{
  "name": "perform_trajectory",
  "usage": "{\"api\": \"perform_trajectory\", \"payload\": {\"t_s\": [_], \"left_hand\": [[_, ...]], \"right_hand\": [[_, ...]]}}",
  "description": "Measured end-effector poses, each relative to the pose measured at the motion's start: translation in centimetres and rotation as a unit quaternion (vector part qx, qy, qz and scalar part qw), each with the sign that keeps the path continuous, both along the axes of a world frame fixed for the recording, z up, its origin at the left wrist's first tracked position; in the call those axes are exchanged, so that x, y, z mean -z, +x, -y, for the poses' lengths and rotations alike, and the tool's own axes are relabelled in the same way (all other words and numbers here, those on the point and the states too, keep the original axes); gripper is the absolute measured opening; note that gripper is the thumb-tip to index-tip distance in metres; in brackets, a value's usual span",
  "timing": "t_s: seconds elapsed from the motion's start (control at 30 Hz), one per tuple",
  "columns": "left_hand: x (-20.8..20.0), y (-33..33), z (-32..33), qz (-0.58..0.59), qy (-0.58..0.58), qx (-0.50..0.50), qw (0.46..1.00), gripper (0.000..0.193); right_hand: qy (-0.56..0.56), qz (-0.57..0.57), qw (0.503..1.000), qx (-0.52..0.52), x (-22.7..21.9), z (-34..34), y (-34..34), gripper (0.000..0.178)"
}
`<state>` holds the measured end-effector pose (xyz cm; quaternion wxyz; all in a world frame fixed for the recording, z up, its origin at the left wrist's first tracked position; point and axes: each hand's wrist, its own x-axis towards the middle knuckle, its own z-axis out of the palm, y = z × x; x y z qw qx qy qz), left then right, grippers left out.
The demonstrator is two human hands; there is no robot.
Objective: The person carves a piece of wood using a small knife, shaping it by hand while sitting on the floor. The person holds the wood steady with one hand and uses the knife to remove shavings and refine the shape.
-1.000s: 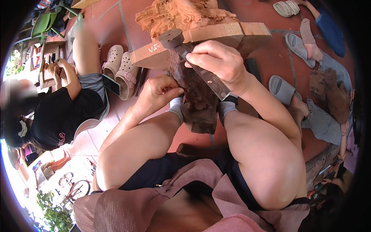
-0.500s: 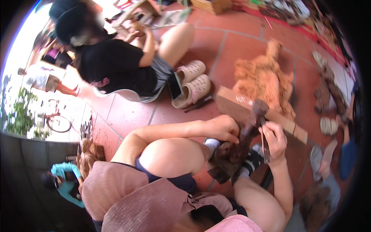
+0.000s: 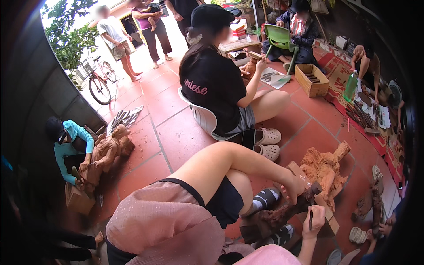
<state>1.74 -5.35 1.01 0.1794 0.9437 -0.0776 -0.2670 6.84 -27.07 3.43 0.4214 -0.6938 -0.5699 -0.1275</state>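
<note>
A dark brown wood carving (image 3: 288, 211) lies slanted between my feet, its knobbed upper end propped against a wooden block (image 3: 332, 223). My left hand (image 3: 291, 187) is beside the carving's upper part, fingers stretched down toward it; whether they touch is hard to make out. Closed around a slim dark chisel (image 3: 311, 217), my right hand (image 3: 314, 223) is close against the right side of the carving. The chisel's tip is too small to make out.
Past the block is a rough orange-brown carving (image 3: 324, 170). A seated person in black (image 3: 216, 84) is ahead, near pale clogs (image 3: 268, 143). A person in turquoise (image 3: 73, 145) carves a figure at left. A wooden box of tools (image 3: 311, 80) stands farther back.
The view has swung up and to the left, showing more people and the yard. My left hand's fingers have straightened at the carving; my right hand still holds the chisel.
</note>
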Motion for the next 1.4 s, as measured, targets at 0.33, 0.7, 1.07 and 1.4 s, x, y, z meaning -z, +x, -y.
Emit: {"api": "perform_trajectory", "payload": {"t_s": [0.33,0.7,1.07,1.4], "left_hand": [[-5.2,-2.9,0.6,0.002,-0.03,-0.07,0.997,0.042],[-5.7,-1.4,0.4,-0.045,-0.018,-0.041,0.998,0.034],[-5.8,-1.1,-0.1,-0.098,-0.088,-0.076,0.988,0.038],[-6.3,-1.6,-0.5,-0.107,-0.073,-0.07,0.989,0.041]], "right_hand": [[0.016,-0.03,0.999,-0.001,-0.8,-0.5,0.1,0.011],[0.046,-0.016,0.999,0.009,-0.5,-0.7,1.0,0.016],[0.051,-0.003,0.998,0.022,-0.9,-1.1,1.3,0.016],[0.054,-0.033,0.997,0.039,0.2,-0.8,0.0,0.016]]}}
